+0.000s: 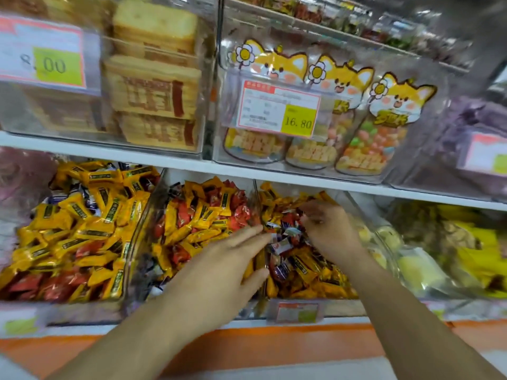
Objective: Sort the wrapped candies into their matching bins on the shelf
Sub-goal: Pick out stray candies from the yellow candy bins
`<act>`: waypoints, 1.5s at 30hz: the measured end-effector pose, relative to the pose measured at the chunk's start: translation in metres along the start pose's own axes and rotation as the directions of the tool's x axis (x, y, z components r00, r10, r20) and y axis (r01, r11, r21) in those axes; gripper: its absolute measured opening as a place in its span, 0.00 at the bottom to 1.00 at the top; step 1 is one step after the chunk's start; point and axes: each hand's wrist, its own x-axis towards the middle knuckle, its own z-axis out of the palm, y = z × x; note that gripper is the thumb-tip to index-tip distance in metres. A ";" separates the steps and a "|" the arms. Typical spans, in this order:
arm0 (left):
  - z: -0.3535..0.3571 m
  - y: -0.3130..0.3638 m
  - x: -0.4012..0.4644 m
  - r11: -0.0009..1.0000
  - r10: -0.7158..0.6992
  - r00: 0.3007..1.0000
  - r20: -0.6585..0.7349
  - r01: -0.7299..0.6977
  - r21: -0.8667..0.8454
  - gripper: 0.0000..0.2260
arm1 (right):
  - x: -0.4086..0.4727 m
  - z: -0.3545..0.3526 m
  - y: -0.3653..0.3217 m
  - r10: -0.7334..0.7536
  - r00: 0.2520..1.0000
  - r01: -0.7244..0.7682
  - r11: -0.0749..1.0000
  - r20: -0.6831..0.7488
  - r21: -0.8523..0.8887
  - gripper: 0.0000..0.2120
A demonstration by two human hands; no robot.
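Your left hand lies flat, fingers straight, at the bin edge; right hand curls over the candies, grip unclear. They look light, crinkly, slippery: pinch one by its wrapper end.

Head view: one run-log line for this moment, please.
left hand: open over middle bin divider | right hand: in right bin, grasp unclear | candies: mixed
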 end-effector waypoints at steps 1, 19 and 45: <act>0.003 0.000 0.002 1.000 0.001 1.000 0.004 -0.001 0.004 0.28 | 0.002 0.001 -0.002 -0.029 1.000 0.029 0.999 0.005 -0.040 0.08; 0.004 -0.002 0.001 0.999 -0.028 1.000 0.013 0.029 -0.037 0.26 | 0.007 0.006 0.003 -0.067 0.990 0.060 0.997 -0.127 -0.053 0.09; -0.106 -0.061 -0.096 0.910 -0.343 0.862 -0.374 0.403 0.096 0.23 | -0.073 0.007 -0.109 0.012 0.997 -0.048 0.886 0.081 0.461 0.06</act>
